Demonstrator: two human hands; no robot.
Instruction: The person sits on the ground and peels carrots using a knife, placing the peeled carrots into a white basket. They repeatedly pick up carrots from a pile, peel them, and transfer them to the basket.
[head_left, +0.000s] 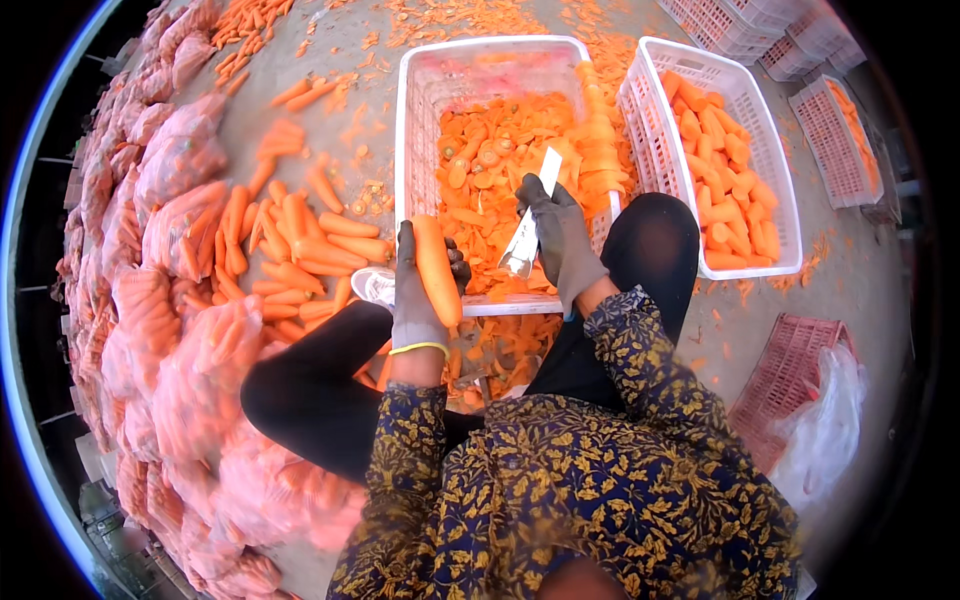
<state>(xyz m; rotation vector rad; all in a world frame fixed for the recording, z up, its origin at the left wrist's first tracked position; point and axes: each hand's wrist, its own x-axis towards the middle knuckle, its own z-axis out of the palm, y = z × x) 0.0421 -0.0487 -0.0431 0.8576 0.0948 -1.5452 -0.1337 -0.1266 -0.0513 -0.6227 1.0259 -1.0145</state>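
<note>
My left hand (424, 281), in a grey glove with a yellow cuff edge, holds a thick carrot (435, 270) lengthwise across the palm. To its right, my gloved right hand (553, 229) grips a white-handled peeler (531, 223), its metal end pointing down towards me and apart from the carrot. Both hands are over the near part of a white plastic crate (491, 46) holding orange peelings and cut carrot ends (491, 161). Peelings also hang over the crate's right side.
Whole carrots (322, 244) lie on the floor at left, beside pink mesh sacks of carrots (202, 375). Another white crate (791, 247) at right holds peeled carrots (724, 172). A red crate (787, 382) with a clear plastic bag (821, 427) is at lower right; more crates (720, 30) stand beyond.
</note>
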